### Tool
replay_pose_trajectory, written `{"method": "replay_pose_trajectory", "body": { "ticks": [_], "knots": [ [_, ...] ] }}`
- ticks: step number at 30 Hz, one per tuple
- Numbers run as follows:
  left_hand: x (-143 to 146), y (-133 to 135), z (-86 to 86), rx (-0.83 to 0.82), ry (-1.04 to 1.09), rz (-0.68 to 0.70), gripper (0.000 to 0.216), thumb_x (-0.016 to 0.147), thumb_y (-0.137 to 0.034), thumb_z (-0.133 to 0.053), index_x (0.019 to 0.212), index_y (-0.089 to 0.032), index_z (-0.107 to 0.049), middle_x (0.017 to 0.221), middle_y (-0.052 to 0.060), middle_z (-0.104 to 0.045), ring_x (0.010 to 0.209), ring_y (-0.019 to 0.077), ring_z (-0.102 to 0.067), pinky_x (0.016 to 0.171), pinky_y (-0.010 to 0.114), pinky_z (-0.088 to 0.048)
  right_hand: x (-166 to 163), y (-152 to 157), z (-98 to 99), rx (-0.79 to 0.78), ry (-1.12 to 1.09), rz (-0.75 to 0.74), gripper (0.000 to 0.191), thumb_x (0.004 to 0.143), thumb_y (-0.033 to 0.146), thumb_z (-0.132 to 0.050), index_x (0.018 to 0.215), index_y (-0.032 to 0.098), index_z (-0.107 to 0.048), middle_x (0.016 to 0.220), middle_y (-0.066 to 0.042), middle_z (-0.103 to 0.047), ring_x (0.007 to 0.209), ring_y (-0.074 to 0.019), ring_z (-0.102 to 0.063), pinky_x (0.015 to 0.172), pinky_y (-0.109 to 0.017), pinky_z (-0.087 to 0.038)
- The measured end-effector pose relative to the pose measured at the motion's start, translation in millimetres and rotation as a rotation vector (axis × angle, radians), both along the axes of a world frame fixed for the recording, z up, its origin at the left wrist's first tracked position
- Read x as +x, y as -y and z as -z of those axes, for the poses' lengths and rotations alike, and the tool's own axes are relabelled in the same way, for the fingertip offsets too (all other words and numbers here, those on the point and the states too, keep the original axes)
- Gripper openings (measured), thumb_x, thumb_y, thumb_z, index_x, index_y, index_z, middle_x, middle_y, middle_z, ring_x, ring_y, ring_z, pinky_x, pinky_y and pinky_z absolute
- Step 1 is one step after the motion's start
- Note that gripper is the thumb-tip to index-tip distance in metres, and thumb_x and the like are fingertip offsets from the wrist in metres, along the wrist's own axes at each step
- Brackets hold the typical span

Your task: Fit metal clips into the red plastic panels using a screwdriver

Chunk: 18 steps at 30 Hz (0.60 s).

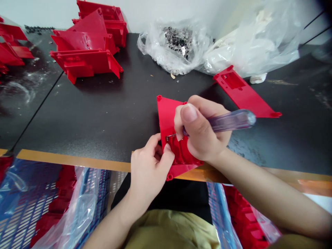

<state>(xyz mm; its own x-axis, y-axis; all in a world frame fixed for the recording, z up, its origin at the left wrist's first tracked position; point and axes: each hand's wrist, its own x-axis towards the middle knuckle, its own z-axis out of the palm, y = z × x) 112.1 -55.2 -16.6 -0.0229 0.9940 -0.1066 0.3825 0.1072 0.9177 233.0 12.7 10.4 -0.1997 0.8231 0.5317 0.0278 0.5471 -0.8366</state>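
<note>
At the table's front edge lies a red plastic panel with a recessed compartment and round posts at its corners. My left hand grips the panel's left side, its thumb on the face beside the recess. In my right hand is a screwdriver with a clear purplish handle, held like a pen. Its thin shaft points left into the recess, close to a small metal spring at the upper left corner. My right fingers cover part of the panel.
Another red panel lies to the right. Several red parts are stacked at the back left. A plastic bag of small metal pieces and a larger bag stand behind. Blue crates with red parts sit below the edge.
</note>
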Motion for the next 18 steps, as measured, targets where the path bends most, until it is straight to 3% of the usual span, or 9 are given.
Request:
{"method": "replay_pose_trajectory", "body": {
  "ticks": [7, 15, 18],
  "knots": [
    [0.3, -0.2, 0.3, -0.004, 0.002, -0.009, 0.022, 0.087, -0.028, -0.053, 0.101, -0.023, -0.069, 0.060, -0.006, -0.064, 0.056, 0.0119, -0.061, 0.064, 0.022, -0.048, -1.4, -2.3, 4.0, 0.093, -0.028, -0.047, 0.043, 0.095, 0.031, -0.055, 0.059, 0.019, -0.034, 0.053, 0.006, -0.029, 0.044, -0.0069, -0.032, 0.044, -0.028, -0.020],
    [1.1, -0.3, 2.8, 0.006, 0.031, -0.025, 0.023, 0.087, -0.027, -0.052, 0.101, -0.023, -0.070, 0.059, -0.006, -0.061, 0.051, 0.0110, -0.055, 0.067, 0.023, -0.050, -2.4, -5.8, -1.4, 0.021, -0.018, -0.129, 0.047, 0.092, 0.035, -0.061, 0.054, 0.020, -0.037, 0.049, 0.005, -0.037, 0.042, -0.0085, -0.033, 0.043, -0.031, -0.019],
    [1.4, -1.8, 0.7, -0.021, 0.026, -0.030, 0.022, 0.085, -0.027, -0.053, 0.099, -0.022, -0.069, 0.060, -0.005, -0.063, 0.051, 0.0114, -0.056, 0.062, 0.022, -0.049, -3.3, -7.3, -0.9, -0.037, -0.136, -0.118, 0.049, 0.094, 0.035, -0.057, 0.052, 0.020, -0.039, 0.045, 0.004, -0.039, 0.040, -0.0082, -0.033, 0.041, -0.030, -0.021]
  ]
}}
